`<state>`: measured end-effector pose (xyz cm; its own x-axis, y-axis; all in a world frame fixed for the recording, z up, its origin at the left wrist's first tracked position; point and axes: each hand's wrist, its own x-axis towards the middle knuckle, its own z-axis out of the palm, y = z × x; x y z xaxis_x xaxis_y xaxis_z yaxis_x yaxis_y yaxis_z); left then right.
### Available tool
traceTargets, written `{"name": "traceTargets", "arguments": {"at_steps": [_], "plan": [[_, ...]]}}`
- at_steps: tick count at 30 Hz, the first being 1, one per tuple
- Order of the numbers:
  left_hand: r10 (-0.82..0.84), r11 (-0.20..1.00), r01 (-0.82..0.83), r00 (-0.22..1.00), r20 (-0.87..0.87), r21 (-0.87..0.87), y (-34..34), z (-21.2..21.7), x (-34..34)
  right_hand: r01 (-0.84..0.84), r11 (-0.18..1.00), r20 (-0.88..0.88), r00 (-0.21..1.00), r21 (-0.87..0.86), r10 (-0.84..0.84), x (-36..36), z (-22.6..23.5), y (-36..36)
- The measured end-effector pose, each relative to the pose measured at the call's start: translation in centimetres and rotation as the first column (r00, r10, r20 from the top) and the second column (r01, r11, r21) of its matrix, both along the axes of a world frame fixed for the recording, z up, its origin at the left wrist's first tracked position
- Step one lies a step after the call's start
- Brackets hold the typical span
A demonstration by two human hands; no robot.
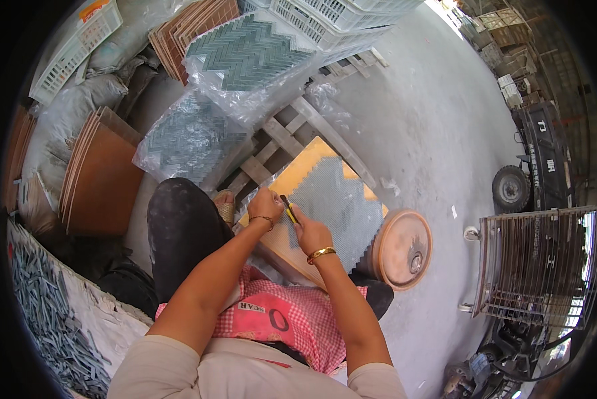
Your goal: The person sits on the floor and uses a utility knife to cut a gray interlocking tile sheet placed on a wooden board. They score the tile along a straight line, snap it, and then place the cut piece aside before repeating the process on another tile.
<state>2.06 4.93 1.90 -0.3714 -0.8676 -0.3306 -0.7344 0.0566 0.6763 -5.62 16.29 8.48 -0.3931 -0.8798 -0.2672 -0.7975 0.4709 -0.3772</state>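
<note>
My right hand (311, 233) is closed around a slim yellow-and-black hand tool (290, 211), whose exact kind is too small to tell. Its dark tip points up and left, close against my left hand (265, 203). The fingers of that left hand are pinched together, and whatever lies in them is hidden. Both hands are over the left edge of a grey mesh-backed mosaic sheet (335, 206) with a zigzag outline. The sheet lies on a tilted orange-yellow board (298, 159) in front of my knees.
A round orange-brown lidded tub (403, 249) stands right of the board. Beyond are a wooden pallet (282, 136), plastic-wrapped herringbone tile stacks (248, 53) and white crates (338, 20). Brown boards (102, 176) lean at left; loose tile strips (52, 312) fill the lower left. A cart (541, 259) stands right.
</note>
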Motion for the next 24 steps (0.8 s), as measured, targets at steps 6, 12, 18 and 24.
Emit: {"name": "traceTargets", "arguments": {"at_steps": [6, 12, 18, 24], "plan": [[-0.022, 0.999, 0.02, 0.999, -0.048, -0.038, 0.2, 0.4, 0.3, 0.132, 0.991, 0.116, 0.984, 0.015, -0.133, 1.2, 0.4, 1.2], [-0.147, 0.984, 0.123, 0.97, -0.195, -0.132, -0.2, -0.6, 1.3, 0.304, 0.934, 0.354, 0.908, -0.188, -0.225, 1.8, -2.4, 2.4], [-0.217, 0.968, 0.176, 0.947, -0.236, -0.181, -0.1, -0.7, 1.6, 0.421, 0.864, 0.455, 0.849, -0.275, -0.269, 3.2, -4.3, 2.2], [-0.218, 0.972, 0.177, 0.927, -0.307, -0.154, -1.0, -1.5, 1.9, 0.599, 0.8, 0.659, 0.619, -0.043, -0.428, 5.2, -1.5, 1.6]]}}
